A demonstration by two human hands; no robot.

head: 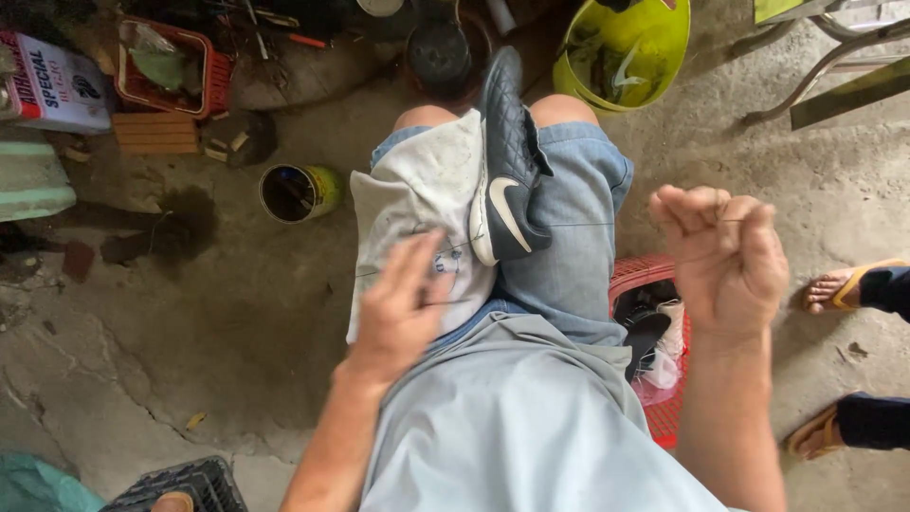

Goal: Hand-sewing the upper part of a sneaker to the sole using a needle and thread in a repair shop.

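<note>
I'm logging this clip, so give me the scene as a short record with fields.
setting: rough concrete floor, seen from above by a seated person
left hand: fingers spread, resting on a stained white cloth over the left thigh
right hand: closed fist raised beside the lap; a thin thread seems to run from it
between knees: black football shoe, sole side facing left
nearby: open tin can, yellow-green bucket, red crate
others: two sandalled feet at right

head cam | looks steeply down | close over lap (pixel 531 284) | 1 view only
</note>
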